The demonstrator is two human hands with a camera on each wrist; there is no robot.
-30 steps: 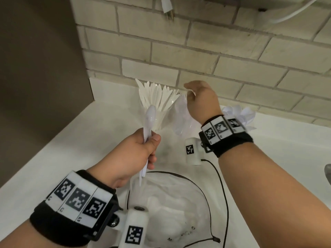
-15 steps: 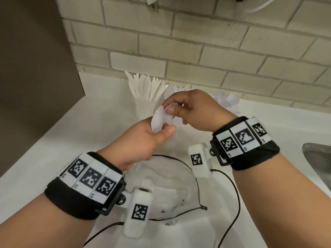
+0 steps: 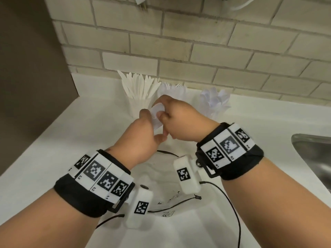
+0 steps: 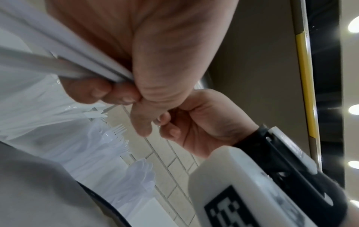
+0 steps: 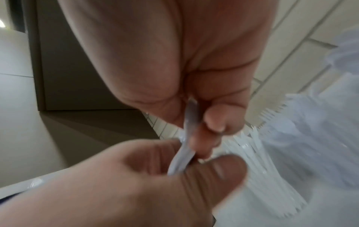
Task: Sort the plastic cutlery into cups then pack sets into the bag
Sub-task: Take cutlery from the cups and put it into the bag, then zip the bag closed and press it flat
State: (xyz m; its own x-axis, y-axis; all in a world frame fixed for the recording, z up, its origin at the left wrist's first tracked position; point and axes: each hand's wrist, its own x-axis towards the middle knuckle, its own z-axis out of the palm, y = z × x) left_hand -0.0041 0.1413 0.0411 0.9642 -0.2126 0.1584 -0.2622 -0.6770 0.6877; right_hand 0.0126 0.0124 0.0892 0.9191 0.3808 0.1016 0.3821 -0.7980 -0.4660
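My left hand (image 3: 151, 127) grips a small bundle of white plastic cutlery (image 3: 157, 116) by the handles (image 4: 64, 58), a spoon bowl sticking up above the fist. My right hand (image 3: 162, 111) pinches the top of that bundle (image 5: 189, 127) from the right, just over the left thumb. Behind the hands, three clear cups stand along the wall: knives (image 3: 138, 90) on the left, forks (image 3: 172, 87) in the middle, spoons (image 3: 215, 100) on the right. A clear plastic bag (image 3: 161, 178) lies flat on the counter under both wrists.
The white counter (image 3: 53, 149) runs to a tan brick wall (image 3: 179, 51). A brown panel (image 3: 26, 86) closes off the left side. A steel sink (image 3: 315, 158) opens at the right edge. Black cables (image 3: 231, 203) from the wrist cameras trail over the bag.
My right hand left the fork cup and came back to the left hand, where it now pinches the bundle. Both hands have dropped lower, toward the bag.
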